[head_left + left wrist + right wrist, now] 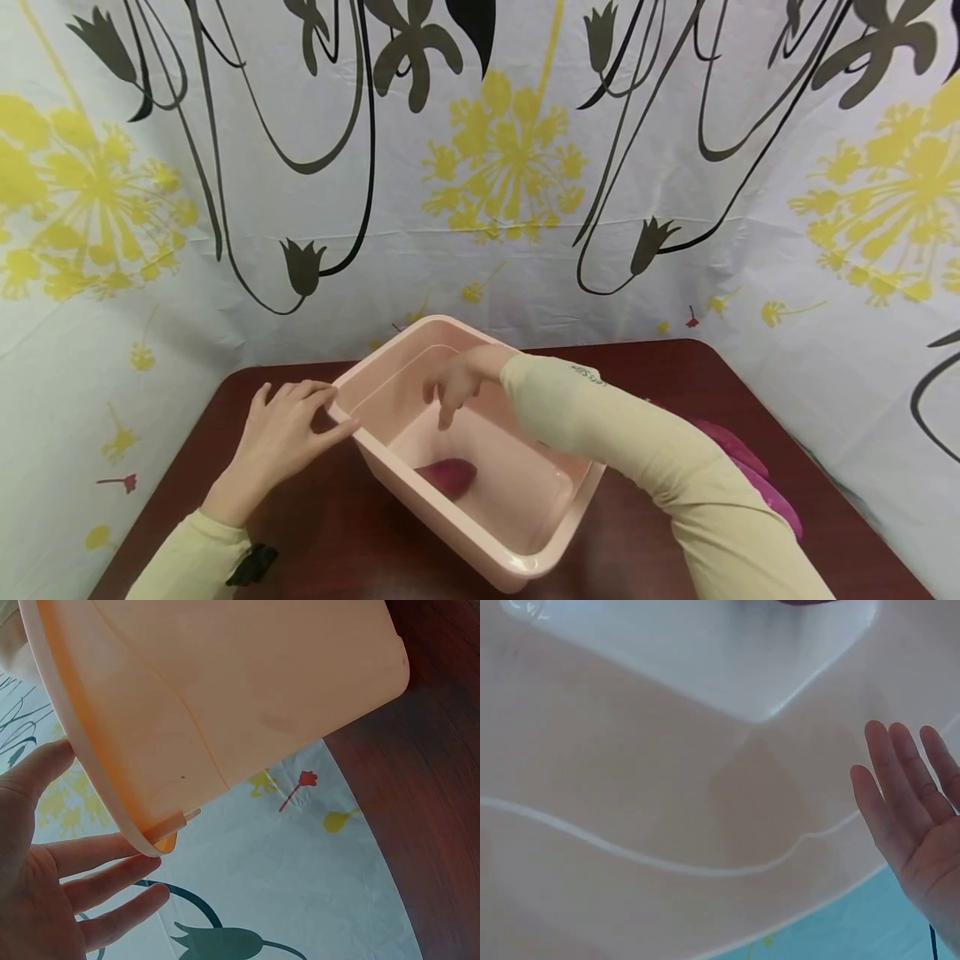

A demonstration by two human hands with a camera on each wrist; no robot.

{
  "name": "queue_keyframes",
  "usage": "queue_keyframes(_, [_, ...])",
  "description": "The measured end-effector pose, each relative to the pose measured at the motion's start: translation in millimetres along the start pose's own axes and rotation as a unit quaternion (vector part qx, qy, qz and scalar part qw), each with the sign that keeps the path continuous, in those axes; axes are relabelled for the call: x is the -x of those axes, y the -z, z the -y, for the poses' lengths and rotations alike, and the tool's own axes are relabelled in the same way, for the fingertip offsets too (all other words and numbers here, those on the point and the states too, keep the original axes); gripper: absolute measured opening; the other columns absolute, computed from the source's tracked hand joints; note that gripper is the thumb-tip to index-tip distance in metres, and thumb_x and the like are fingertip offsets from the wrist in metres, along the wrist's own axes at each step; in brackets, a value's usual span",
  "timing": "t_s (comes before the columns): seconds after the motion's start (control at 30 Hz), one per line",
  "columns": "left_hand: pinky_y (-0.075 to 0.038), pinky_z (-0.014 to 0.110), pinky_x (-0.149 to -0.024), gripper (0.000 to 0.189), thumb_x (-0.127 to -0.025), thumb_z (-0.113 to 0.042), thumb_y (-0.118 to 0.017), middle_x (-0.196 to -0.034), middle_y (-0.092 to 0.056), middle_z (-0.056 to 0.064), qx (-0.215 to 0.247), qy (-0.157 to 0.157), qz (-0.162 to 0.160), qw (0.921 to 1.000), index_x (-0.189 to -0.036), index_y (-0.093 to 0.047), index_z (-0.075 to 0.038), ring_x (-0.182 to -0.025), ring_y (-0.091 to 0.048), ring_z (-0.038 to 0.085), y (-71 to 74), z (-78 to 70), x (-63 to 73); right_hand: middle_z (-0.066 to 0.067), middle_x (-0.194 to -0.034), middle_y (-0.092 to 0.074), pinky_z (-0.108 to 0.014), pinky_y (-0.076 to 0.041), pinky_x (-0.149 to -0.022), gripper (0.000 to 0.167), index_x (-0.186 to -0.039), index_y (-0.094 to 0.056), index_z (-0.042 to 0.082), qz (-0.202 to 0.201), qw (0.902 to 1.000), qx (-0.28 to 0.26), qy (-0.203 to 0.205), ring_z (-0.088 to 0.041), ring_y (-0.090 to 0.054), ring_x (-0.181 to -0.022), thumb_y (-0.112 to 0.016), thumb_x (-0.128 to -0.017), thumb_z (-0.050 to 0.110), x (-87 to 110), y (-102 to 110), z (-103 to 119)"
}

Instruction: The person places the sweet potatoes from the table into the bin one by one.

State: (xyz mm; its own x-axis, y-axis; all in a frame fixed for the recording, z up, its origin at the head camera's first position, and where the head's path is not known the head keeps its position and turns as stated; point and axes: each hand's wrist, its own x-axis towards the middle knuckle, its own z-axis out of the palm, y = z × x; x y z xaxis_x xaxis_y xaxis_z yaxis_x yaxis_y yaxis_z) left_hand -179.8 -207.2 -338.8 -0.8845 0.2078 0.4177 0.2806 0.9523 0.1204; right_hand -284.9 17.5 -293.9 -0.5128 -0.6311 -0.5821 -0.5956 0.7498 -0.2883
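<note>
A light pink plastic basin (405, 492) stands on the table. Around its left corner my left hand (288, 433) lies with thumb and fingers spread, touching the rim; the left wrist view shows the thumb (52, 769) against the rim and the other fingers fairly straight at the corner. Inside the basin, above its floor, hangs my right hand (457, 385), fingers pointing down and holding nothing. On the basin floor lies a smooth, dark magenta object (453, 477) with a rounded end, partly hidden by the near wall; its kind is unclear. The right wrist view shows only its edge (810, 601).
Magenta and purple objects (750, 475) lie right of the basin, partly behind my right sleeve (637, 433). A dark brown table (315, 533) carries everything. Patterned cloth (480, 275) hangs behind and along both sides. A black piece (253, 565) sits by my left cuff.
</note>
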Motion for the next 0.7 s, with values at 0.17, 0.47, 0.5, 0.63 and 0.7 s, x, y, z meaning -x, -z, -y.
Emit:
queue_keyframes(0.17, [-0.020, 0.062, -0.089, 0.059, -0.073, -0.053, -0.061, -0.107, -0.056, 0.012, 0.001, 0.005, 0.015, 0.9999, -0.106, -0.064, -0.004, -0.100, -0.048, 0.031, 2.1, -0.8, -0.1, -0.002, -0.100, -0.057, -0.022, -0.042, -0.073, 0.049, -0.118, -0.051, 0.011, -0.032, 0.9979, 0.045, 0.035, -0.010, -0.053, -0.088, -0.069, -0.075, 0.028, 12.0, 7, -2])
queue_keyframes(0.47, [-0.019, 0.062, -0.089, 0.059, -0.072, -0.053, -0.062, -0.106, -0.057, 0.012, 0.004, 0.002, 0.009, 0.9999, -0.105, -0.064, -0.004, -0.099, -0.049, 0.031, 1.1, -0.5, -0.5, 0.001, -0.106, -0.052, -0.023, -0.038, -0.081, 0.047, -0.118, -0.050, 0.014, -0.061, 0.9966, 0.025, 0.048, -0.010, -0.048, -0.097, -0.067, -0.076, 0.030, 37.9, 17, -15])
queue_keyframes(0.5, [-0.019, 0.062, -0.089, 0.059, -0.072, -0.053, -0.062, -0.106, -0.057, 0.012, 0.005, 0.001, 0.008, 1.0000, -0.105, -0.064, -0.004, -0.099, -0.049, 0.031, 0.6, -0.3, -0.6, 0.000, -0.106, -0.051, -0.023, -0.038, -0.081, 0.047, -0.118, -0.050, 0.014, -0.061, 0.9965, 0.018, 0.053, -0.011, -0.048, -0.098, -0.066, -0.077, 0.028, 41.6, 18, -18])
queue_keyframes(0.63, [-0.020, 0.062, -0.088, 0.059, -0.073, -0.053, -0.062, -0.106, -0.057, 0.013, 0.005, 0.000, 0.007, 1.0000, -0.105, -0.064, -0.004, -0.099, -0.049, 0.032, 0.1, 0.2, -0.1, -0.005, -0.112, -0.049, -0.026, -0.039, -0.083, 0.047, -0.122, -0.046, 0.011, -0.061, 0.9956, -0.011, 0.070, -0.016, -0.049, -0.102, -0.062, -0.080, 0.024, 58.5, 22, -29])
queue_keyframes(0.7, [-0.020, 0.062, -0.088, 0.059, -0.073, -0.053, -0.061, -0.106, -0.057, 0.013, 0.005, -0.002, 0.006, 1.0000, -0.105, -0.064, -0.003, -0.098, -0.049, 0.032, 0.0, 0.6, 0.2, -0.008, -0.115, -0.049, -0.027, -0.039, -0.083, 0.048, -0.123, -0.045, 0.009, -0.065, 0.9946, -0.024, 0.078, -0.019, -0.049, -0.103, -0.061, -0.080, 0.023, 67.4, 24, -35])
